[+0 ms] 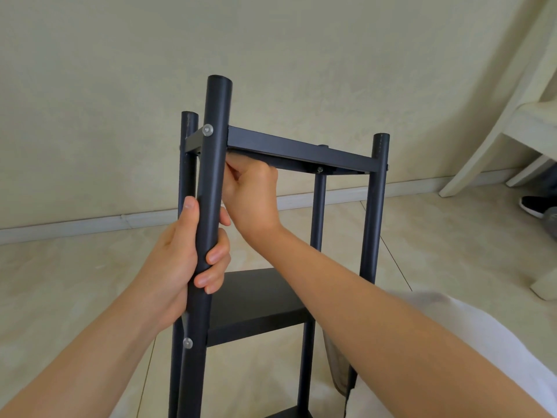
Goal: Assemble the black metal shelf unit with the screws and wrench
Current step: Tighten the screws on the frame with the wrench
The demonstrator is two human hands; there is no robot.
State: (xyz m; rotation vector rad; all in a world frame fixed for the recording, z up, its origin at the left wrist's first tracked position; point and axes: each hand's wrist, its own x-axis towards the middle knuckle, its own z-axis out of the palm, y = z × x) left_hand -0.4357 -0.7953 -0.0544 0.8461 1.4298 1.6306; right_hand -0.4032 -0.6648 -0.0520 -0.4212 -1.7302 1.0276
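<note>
The black metal shelf unit (301,152) stands upright in front of me, with round posts and flat black shelves. My left hand (184,260) grips the nearest post (215,116) below the top shelf. A silver screw head (207,130) shows on that post at the top shelf's corner, and another screw (187,343) sits lower down. My right hand (251,197) is curled under the top shelf's near-left corner, its fingertips hidden behind the post. Whether it holds a wrench or a screw is hidden. A middle shelf (256,300) lies below my forearm.
The unit stands on a pale tiled floor (452,236) near a beige wall with a baseboard (90,221). A white chair (512,122) is at the right, with a black shoe (533,205) beside it. White cloth (482,342) lies at lower right.
</note>
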